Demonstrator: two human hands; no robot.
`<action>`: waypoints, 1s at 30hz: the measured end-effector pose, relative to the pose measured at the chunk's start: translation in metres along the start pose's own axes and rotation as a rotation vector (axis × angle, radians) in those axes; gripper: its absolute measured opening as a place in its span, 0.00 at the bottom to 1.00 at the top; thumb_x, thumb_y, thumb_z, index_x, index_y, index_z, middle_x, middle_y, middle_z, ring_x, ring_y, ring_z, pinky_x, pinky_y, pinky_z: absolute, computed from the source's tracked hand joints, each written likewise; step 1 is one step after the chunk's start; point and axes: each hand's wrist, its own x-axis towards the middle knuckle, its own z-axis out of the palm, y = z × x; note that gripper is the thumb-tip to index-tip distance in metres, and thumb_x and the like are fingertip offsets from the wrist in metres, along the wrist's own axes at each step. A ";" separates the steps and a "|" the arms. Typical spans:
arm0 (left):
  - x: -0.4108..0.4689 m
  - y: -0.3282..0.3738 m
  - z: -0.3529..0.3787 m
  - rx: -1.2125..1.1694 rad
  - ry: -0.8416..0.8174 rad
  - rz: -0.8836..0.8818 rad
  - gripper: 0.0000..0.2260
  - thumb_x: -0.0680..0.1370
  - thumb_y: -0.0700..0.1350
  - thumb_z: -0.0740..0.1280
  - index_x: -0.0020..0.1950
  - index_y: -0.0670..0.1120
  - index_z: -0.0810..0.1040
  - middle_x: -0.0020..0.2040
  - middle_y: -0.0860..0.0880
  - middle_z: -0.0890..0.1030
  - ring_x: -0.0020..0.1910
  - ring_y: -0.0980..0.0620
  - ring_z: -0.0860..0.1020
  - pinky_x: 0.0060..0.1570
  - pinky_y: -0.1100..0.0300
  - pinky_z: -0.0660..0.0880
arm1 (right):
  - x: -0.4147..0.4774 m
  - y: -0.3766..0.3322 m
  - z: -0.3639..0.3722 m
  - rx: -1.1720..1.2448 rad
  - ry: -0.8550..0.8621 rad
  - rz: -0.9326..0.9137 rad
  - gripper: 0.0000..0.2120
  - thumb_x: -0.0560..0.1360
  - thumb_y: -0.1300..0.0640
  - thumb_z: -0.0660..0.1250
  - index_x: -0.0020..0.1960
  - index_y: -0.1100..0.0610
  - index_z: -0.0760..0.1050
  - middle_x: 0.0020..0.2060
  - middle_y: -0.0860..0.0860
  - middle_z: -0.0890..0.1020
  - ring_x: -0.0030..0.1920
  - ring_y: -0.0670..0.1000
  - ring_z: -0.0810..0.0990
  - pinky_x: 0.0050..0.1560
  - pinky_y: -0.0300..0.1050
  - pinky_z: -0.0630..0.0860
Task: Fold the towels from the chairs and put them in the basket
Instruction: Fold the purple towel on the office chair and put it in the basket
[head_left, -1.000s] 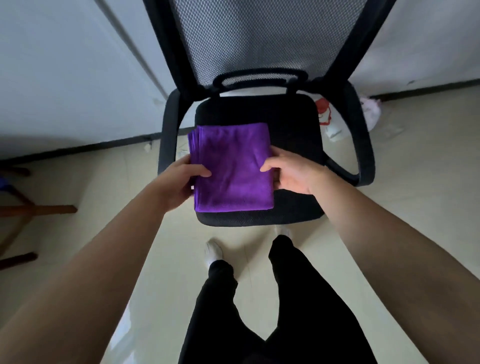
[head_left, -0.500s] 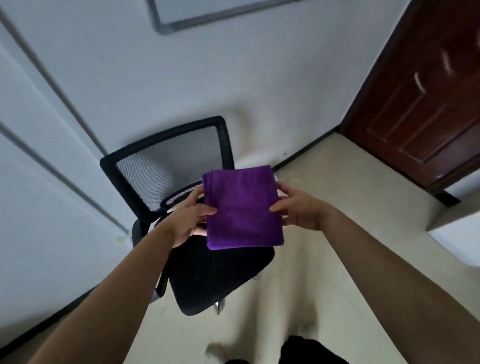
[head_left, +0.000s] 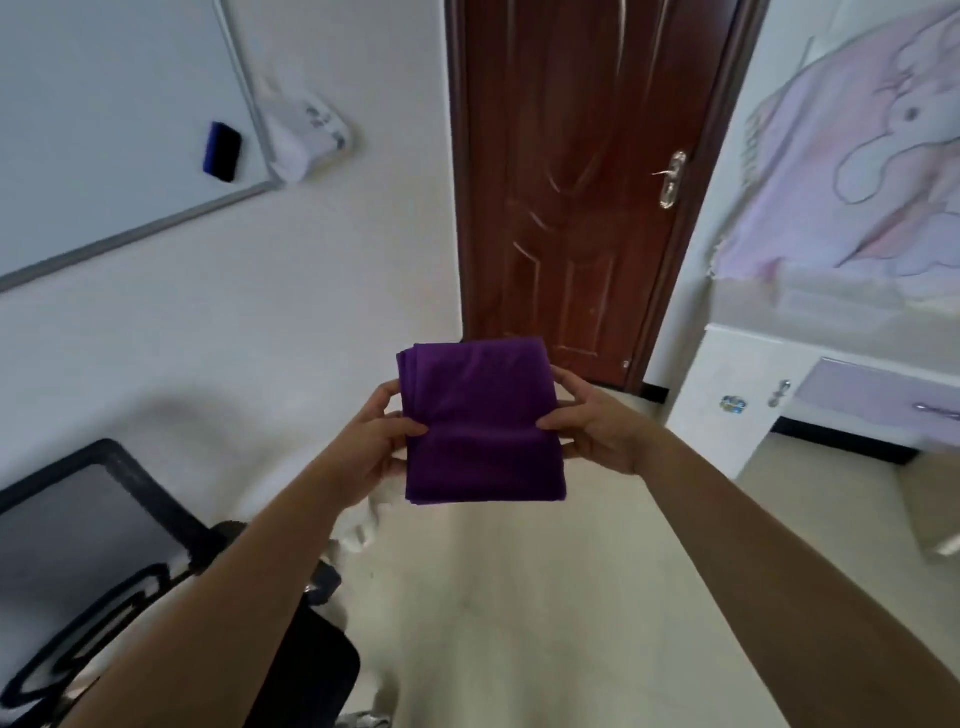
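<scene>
Black mesh chair (head_left: 104, 545) sits nearest, at lower left. Beyond it the left hand (head_left: 374, 441) and right hand (head_left: 597, 426) hold the folded purple towel (head_left: 480, 421) in mid-air, fingers (head_left: 558, 375) and thumbs pinching its opposite side edges. No basket is in view, and with only edge pinches the stacked layers could sag or slide open on the way, short of the brown door (head_left: 571, 182) behind.

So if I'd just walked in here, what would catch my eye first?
Most likely the folded purple towel, held up in mid-air at the centre, with the left hand gripping its left edge and the right hand its right edge. Behind it stands a dark red-brown door, with a whiteboard on the wall at upper left. A black mesh chair sits at lower left.
</scene>
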 end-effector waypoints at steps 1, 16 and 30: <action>0.023 0.002 0.036 0.006 -0.045 0.010 0.25 0.76 0.30 0.63 0.68 0.52 0.71 0.57 0.43 0.78 0.49 0.45 0.81 0.45 0.45 0.82 | -0.013 -0.003 -0.037 0.019 0.054 -0.011 0.38 0.73 0.73 0.68 0.75 0.42 0.65 0.62 0.59 0.81 0.62 0.62 0.81 0.58 0.63 0.80; 0.303 0.015 0.339 0.037 -0.320 -0.046 0.28 0.74 0.30 0.65 0.69 0.53 0.70 0.61 0.41 0.78 0.53 0.43 0.81 0.42 0.49 0.80 | -0.024 -0.027 -0.373 0.207 0.539 -0.161 0.32 0.75 0.68 0.65 0.70 0.38 0.72 0.57 0.54 0.83 0.46 0.54 0.80 0.43 0.49 0.81; 0.571 0.069 0.622 0.167 -0.580 -0.148 0.24 0.75 0.31 0.64 0.67 0.51 0.70 0.55 0.45 0.80 0.53 0.44 0.81 0.47 0.46 0.81 | -0.013 -0.111 -0.670 0.299 0.976 -0.198 0.29 0.73 0.64 0.69 0.69 0.40 0.73 0.58 0.53 0.85 0.50 0.55 0.82 0.44 0.48 0.78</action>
